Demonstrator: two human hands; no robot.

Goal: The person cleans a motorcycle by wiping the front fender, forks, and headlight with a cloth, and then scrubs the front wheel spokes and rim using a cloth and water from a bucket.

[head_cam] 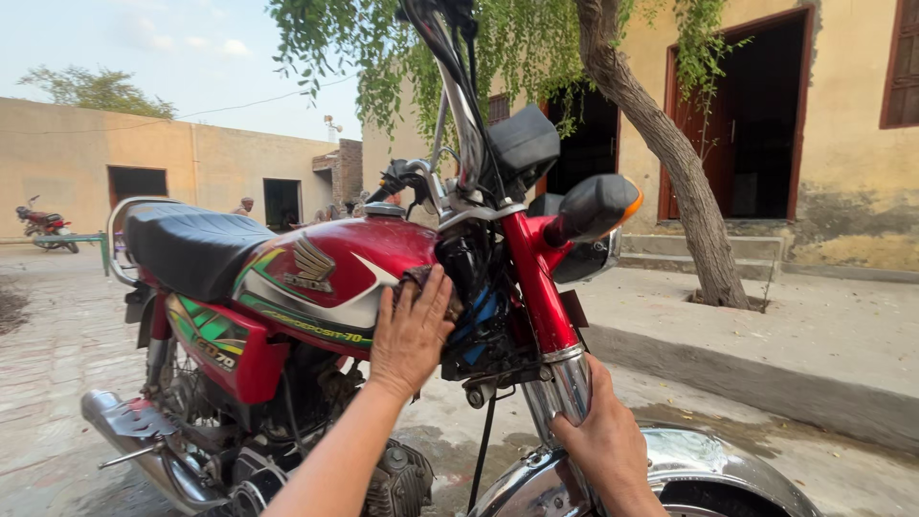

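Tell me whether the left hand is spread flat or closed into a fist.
Spread flat: the left hand lies palm-down with fingers extended against the front of the red fuel tank, a bit of dark cloth under its fingertips.

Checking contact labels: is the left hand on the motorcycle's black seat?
No, the left hand presses flat against the front of the red fuel tank, well ahead of the seat.
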